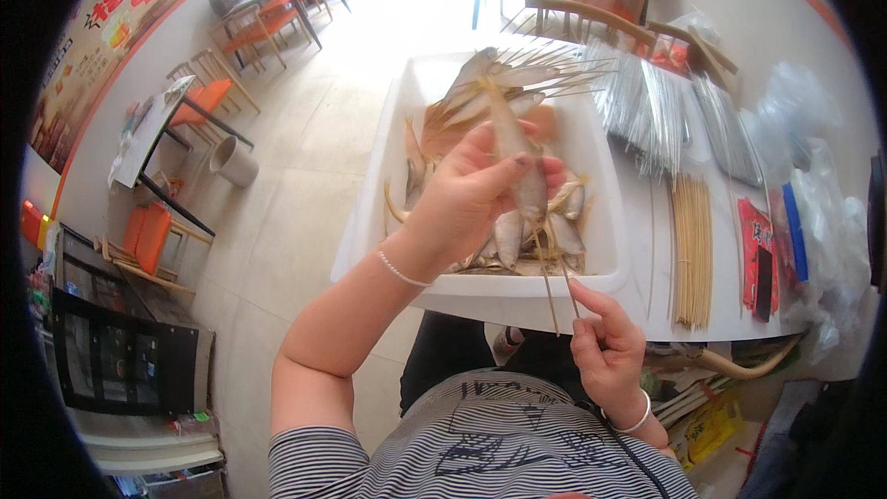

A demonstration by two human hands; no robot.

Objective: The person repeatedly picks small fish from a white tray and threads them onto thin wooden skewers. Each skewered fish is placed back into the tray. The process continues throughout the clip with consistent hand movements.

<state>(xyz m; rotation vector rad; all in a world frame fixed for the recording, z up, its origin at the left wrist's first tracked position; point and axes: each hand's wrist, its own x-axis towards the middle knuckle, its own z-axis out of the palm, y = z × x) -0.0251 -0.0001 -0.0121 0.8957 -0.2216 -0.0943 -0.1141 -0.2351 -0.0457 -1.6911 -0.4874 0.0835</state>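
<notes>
My left hand (478,177) grips a whole fish (508,126) above a white plastic tub (554,284), its tail pointing away from me and its head towards me. Two thin wooden skewers stick out at the head end. One skewer (547,287) hangs free; the other skewer (568,291) is pinched between thumb and fingers of my right hand (608,353). How deep each runs into the fish is hidden. Loose fish (509,239) lie in the tub below. At its far end, several skewered fish (478,76) are piled, their sticks pointing to the far right.
Right of the tub, the white table (634,222) bears a bundle of bamboo skewers (691,249), many metal skewers (644,111) and a red packet (754,235). Clear plastic bags (824,208) crowd the right edge. Wooden chairs (596,14) stand behind; a waste bin (234,161) stands left.
</notes>
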